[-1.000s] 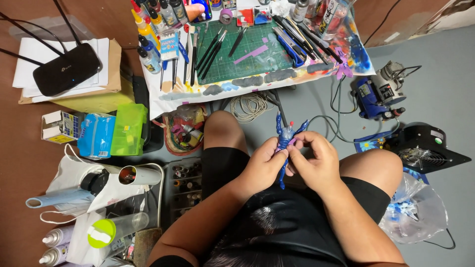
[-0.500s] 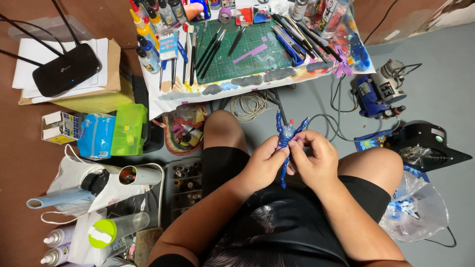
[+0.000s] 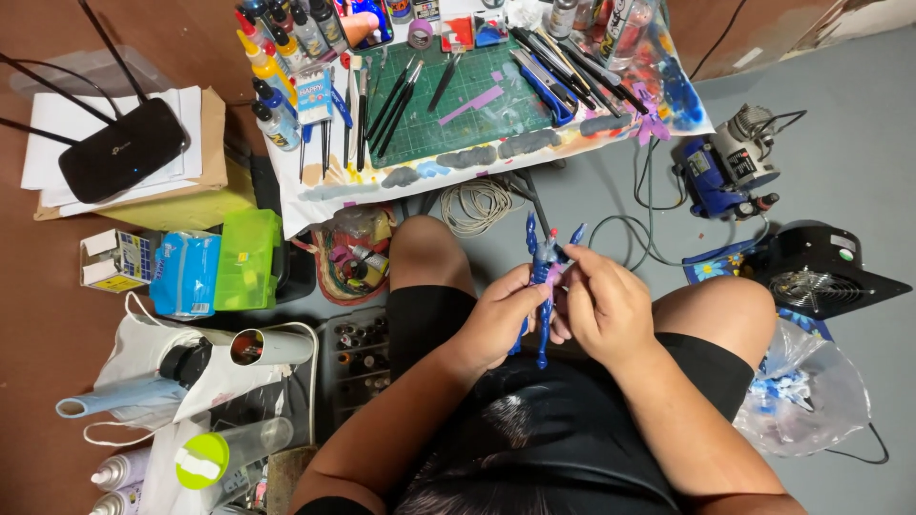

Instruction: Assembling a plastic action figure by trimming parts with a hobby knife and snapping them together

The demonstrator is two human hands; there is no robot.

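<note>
My left hand (image 3: 498, 317) and my right hand (image 3: 601, 303) hold a small blue model figure (image 3: 542, 262) above my lap. The left hand grips its lower body from the left; its thin blue legs stick out below, between the two hands. The right hand's fingertips pinch the figure's upper part from the right. Blue spikes and a small red tip stand up above the fingers. I sit on the floor with bare knees spread, in front of a low table with a green cutting mat (image 3: 448, 100).
Brushes, knives and paint bottles (image 3: 277, 67) lie on the paint-stained table. At left: a black router (image 3: 119, 151), a green box (image 3: 246, 257), a blue wipes pack. A coiled cable (image 3: 474, 205), a blue compressor (image 3: 725, 167), a black fan (image 3: 821, 277) and a plastic bag (image 3: 806, 401) are at right.
Both hands stay on the figure; the fingers have shifted slightly on its upper part. Nothing else has moved.
</note>
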